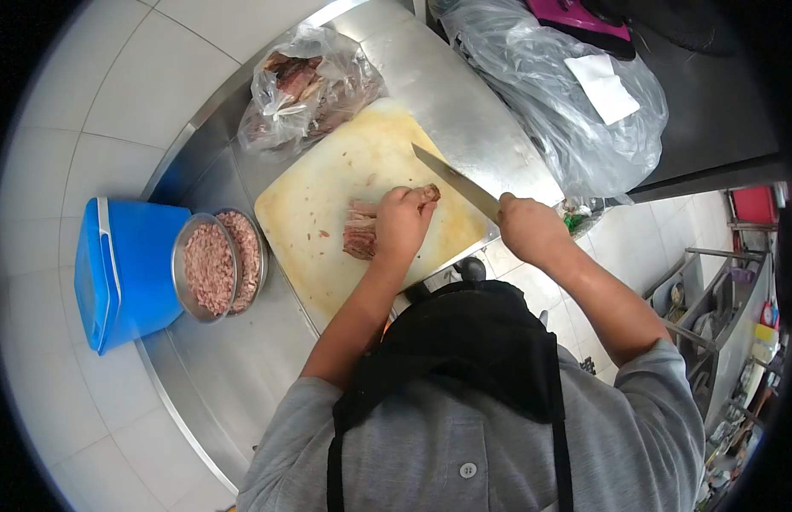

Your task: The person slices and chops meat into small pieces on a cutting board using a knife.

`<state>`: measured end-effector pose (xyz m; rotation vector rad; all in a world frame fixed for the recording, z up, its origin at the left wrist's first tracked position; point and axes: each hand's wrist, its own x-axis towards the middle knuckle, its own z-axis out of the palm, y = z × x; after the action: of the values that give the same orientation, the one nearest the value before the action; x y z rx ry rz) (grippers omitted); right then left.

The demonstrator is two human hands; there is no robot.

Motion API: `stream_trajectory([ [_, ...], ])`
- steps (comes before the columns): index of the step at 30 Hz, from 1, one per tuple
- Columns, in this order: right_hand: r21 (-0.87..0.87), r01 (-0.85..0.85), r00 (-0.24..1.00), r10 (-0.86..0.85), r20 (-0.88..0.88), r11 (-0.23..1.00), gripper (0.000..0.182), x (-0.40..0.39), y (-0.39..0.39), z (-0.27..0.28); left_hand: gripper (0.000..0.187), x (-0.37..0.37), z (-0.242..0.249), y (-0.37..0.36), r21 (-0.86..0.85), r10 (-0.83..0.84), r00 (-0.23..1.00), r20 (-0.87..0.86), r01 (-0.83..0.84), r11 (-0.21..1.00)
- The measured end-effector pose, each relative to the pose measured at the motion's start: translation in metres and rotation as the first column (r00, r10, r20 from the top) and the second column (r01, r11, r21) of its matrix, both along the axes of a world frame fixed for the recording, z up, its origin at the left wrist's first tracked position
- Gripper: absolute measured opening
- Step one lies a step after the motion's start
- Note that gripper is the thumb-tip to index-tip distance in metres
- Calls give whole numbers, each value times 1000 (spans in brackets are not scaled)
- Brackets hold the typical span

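Observation:
My left hand point(402, 224) is closed over a stack of bacon-like meat strips point(359, 230), fingers curled, with one end of meat showing beyond the fingertips. My right hand point(532, 229) grips the handle of a large kitchen knife point(455, 181). Its broad blade points up and left over the cutting board, apart from the meat. Underneath lies a worn, yellowed white cutting board point(302, 192) with small meat scraps scattered on it. Part of the meat is hidden under my left hand.
Two round containers of diced meat point(210, 266) stand left of the board, beside a blue cooler point(140, 269). A clear bag of meat point(306, 90) sits behind the board on the steel table point(234, 367). Large plastic bags point(549, 94) lie at upper right.

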<state>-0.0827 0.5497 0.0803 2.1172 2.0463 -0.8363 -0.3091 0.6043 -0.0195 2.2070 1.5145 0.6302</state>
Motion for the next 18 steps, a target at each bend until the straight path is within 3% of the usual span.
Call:
stream_trajectory([
  [4, 24, -110, 991, 108, 85, 994, 20, -16, 3, 4, 40, 1, 0, -4, 41, 30, 1000, -3, -30, 999],
  [7, 18, -172, 982, 170, 87, 985, 21, -21, 5, 6, 41, -7, 3, -3, -56, 57, 997, 54, -54, 997],
  [10, 28, -167, 983, 165, 81, 985, 21, -21, 5, 4, 36, -15, 5, 0, 9, -47, 984, 169, 47, 999],
  [12, 34, -160, 984, 157, 82, 986, 21, -22, 5, 1, 31, -17, 4, 4, -93, -139, 955, 263, 168, 981],
  [13, 27, -139, 988, 137, 72, 990, 21, -23, 4, -1, 31, -18, 5, 4, -92, -136, 955, 263, 165, 982],
  [15, 19, -117, 991, 116, 64, 993, 20, -22, 2, -7, 24, -16, 7, 3, 13, -184, 980, 81, 184, 983],
  [18, 74, -88, 995, 85, 47, 993, 19, -20, -1, -19, 17, -16, -5, -9, 24, -120, 992, 38, 119, 993],
])
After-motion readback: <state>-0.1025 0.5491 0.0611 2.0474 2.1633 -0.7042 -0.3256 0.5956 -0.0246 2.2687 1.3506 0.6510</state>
